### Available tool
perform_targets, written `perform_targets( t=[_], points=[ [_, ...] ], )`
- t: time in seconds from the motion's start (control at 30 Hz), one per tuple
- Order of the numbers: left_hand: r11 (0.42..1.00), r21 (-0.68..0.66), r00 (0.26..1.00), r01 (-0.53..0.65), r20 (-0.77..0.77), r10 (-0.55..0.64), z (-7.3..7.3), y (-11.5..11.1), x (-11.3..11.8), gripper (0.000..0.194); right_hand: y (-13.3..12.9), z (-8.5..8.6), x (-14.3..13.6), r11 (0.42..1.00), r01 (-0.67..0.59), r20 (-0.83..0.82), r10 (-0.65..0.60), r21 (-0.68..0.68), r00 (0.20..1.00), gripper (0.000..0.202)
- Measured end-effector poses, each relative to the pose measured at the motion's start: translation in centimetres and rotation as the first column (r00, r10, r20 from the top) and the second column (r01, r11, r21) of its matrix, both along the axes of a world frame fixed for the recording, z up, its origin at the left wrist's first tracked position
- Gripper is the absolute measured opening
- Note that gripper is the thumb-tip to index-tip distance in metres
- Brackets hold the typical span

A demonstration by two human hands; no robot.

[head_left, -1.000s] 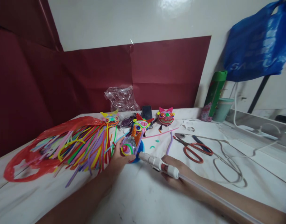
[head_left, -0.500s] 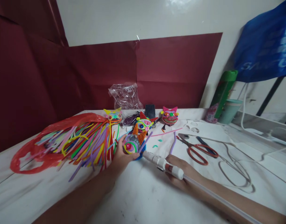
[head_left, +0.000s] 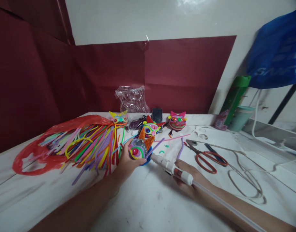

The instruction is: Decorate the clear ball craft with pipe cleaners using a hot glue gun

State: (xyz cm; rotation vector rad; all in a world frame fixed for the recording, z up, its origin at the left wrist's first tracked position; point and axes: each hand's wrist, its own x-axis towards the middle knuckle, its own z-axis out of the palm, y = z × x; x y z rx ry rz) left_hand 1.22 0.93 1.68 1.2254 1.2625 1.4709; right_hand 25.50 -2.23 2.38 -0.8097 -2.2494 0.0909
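Note:
Fingers of my left hand (head_left: 130, 161) wrap round a colourful animal-head ornament (head_left: 138, 149) with orange pointed ears, a red eye and rings of yellow, green and purple. A purple pipe cleaner (head_left: 155, 148) sticks out from its right side, its far end free. My right hand (head_left: 190, 175) grips a white hot glue gun (head_left: 170, 167), its nozzle close to the ornament's right side; I cannot tell whether they touch. A long clear glue stick (head_left: 225, 206) trails from the gun's back. Close by lies another purple pipe cleaner (head_left: 181, 147).
Three finished-looking heads stand behind: yellow-eared (head_left: 119, 119), red-eared (head_left: 151, 127) and pink (head_left: 177, 120). Many pipe cleaners (head_left: 90, 148) spill from a red plastic bag (head_left: 24, 164) at left. At right lie red-handled scissors (head_left: 205, 158) and a cable (head_left: 249, 180). Behind are a phone (head_left: 157, 115) and a cup (head_left: 242, 117).
The whole view has shifted slightly, moving most things a little to the right. Both hands keep their holds, and the glue gun stays close to the ornament's right side.

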Motion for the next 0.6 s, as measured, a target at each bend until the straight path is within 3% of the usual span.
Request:
perform_targets(
  t=[0.27,0.6],
  points=[
    [1.000,0.009,1.000,0.004,0.011,-0.004,0.23,-0.19,0.06,0.097,0.10,0.01,-0.01,0.997,-0.064,0.061,0.061,0.043,0.996,0.018],
    [1.000,-0.005,1.000,0.018,-0.013,-0.018,0.07,-0.03,-0.03,0.096,-0.03,0.08,-0.10,0.999,0.024,-0.019,-0.024,-0.039,1.000,0.020]
  ],
)
